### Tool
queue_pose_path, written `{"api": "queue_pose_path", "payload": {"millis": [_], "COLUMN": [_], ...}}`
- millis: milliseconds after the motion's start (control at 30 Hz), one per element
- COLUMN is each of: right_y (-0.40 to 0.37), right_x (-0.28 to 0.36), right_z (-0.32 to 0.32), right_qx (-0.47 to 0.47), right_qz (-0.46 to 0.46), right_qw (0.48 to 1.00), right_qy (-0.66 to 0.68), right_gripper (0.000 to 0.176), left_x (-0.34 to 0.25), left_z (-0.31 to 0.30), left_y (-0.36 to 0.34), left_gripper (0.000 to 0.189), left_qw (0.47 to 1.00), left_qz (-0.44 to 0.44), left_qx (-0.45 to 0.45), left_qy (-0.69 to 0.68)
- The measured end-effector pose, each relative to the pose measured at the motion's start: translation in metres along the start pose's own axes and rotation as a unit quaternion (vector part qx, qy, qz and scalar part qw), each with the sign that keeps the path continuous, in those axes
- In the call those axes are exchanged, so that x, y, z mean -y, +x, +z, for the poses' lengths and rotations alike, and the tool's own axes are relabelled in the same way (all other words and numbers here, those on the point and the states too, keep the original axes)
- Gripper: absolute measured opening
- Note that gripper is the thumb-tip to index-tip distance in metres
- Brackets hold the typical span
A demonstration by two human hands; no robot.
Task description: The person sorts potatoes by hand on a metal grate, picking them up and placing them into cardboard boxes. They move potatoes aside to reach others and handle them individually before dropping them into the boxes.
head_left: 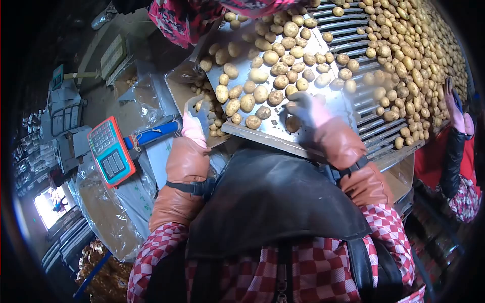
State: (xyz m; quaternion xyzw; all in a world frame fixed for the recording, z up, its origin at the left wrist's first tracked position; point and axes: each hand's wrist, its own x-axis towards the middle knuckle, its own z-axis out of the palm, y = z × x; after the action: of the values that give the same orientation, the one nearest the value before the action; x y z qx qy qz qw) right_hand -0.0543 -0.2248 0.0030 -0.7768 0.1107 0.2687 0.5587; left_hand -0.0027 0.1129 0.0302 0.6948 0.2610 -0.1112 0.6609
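Many potatoes (260,93) lie spread over a pale metal tray (338,107) in front of me. My left hand (198,115), gloved, is over the box (177,87) of potatoes at the tray's left side; whether it holds a potato is unclear. Near the tray's front edge is my right hand (307,110), gloved and blurred by motion, with a brown potato (293,123) just beneath its fingers. What the right hand grips, if anything, cannot be made out.
Metal slats (375,120) and a large potato heap (414,65) are at the right, near another person's gloved hands (454,108). A scale display (112,151) on a blue post (155,133) stands left. Another person's patterned sleeve (174,22) shows at the top.
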Motion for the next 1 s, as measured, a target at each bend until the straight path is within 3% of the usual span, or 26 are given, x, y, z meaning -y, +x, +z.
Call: {"api": "queue_pose_path", "payload": {"millis": [33,67,133,167,200,233,300,367,400,433,500,533,633,700,800,833,900,933,1000], "right_y": [-0.003,-0.013,-0.032,-0.036,-0.028,-0.029,-0.018,-0.023,-0.025,-0.028,-0.037,-0.037,-0.038,-0.036,-0.036,-0.036,-0.043,-0.045,-0.046], "right_x": [-0.017,-0.020,-0.007,0.004,0.000,0.007,-0.016,-0.016,-0.023,-0.028,-0.022,-0.023,-0.022,-0.018,-0.028,-0.031,-0.028,-0.026,-0.026], "right_z": [-0.003,0.000,0.013,0.020,0.027,0.033,0.043,0.046,0.044,0.044,0.038,0.036,0.032,0.030,0.027,0.026,0.022,0.021,0.019], "right_qx": [0.038,0.113,0.100,0.093,0.160,0.180,0.186,0.143,0.154,0.166,0.149,0.144,0.126,0.108,0.141,0.153,0.153,0.160,0.195], "right_qz": [-0.013,-0.019,0.012,0.044,0.062,0.083,0.156,0.182,0.179,0.179,0.174,0.174,0.173,0.165,0.111,0.082,0.071,0.064,0.041], "right_qw": [0.964,0.890,0.866,0.836,0.775,0.745,0.724,0.733,0.729,0.723,0.747,0.729,0.702,0.683,0.703,0.718,0.717,0.719,0.699], "right_qy": [0.265,0.442,0.491,0.539,0.609,0.637,0.646,0.639,0.643,0.646,0.624,0.646,0.679,0.703,0.688,0.674,0.676,0.673,0.687], "right_gripper": [0.040,0.044,0.046,0.049,0.054,0.055,0.054,0.053,0.053,0.053,0.059,0.061,0.064,0.066,0.065,0.064,0.064,0.063,0.063], "left_x": [-0.003,-0.006,-0.011,-0.002,-0.015,-0.007,-0.021,-0.034,-0.044,-0.030,0.011,0.010,0.016,0.011,-0.012,-0.010,0.009,-0.005,-0.063], "left_z": [0.005,0.013,0.042,0.055,0.068,0.084,0.091,0.074,0.072,0.068,0.057,0.065,0.075,0.071,0.069,0.066,0.058,0.068,0.107], "left_y": [-0.008,-0.015,-0.034,-0.039,-0.052,-0.060,-0.064,-0.057,-0.057,-0.051,-0.034,-0.033,-0.019,-0.014,-0.029,-0.028,-0.023,-0.034,-0.076], "left_gripper": [0.033,0.032,0.033,0.036,0.037,0.035,0.031,0.031,0.031,0.031,0.031,0.033,0.035,0.034,0.037,0.035,0.034,0.034,0.033], "left_qw": [0.999,0.997,0.994,0.965,0.944,0.891,0.840,0.767,0.724,0.721,0.664,0.689,0.696,0.683,0.754,0.767,0.835,0.833,0.807], "left_qz": [-0.001,-0.001,-0.001,0.105,0.037,0.191,0.218,0.204,0.101,0.101,0.091,0.079,0.087,0.075,0.035,0.043,0.179,0.180,0.183], "left_qx": [0.008,0.018,0.077,0.139,0.227,0.242,0.291,0.208,0.226,0.227,0.214,0.215,0.196,0.231,0.212,0.205,0.217,0.219,0.312], "left_qy": [0.037,0.074,0.082,0.194,0.235,0.332,0.403,0.572,0.644,0.646,0.711,0.688,0.685,0.689,0.621,0.606,0.474,0.475,0.467]}}
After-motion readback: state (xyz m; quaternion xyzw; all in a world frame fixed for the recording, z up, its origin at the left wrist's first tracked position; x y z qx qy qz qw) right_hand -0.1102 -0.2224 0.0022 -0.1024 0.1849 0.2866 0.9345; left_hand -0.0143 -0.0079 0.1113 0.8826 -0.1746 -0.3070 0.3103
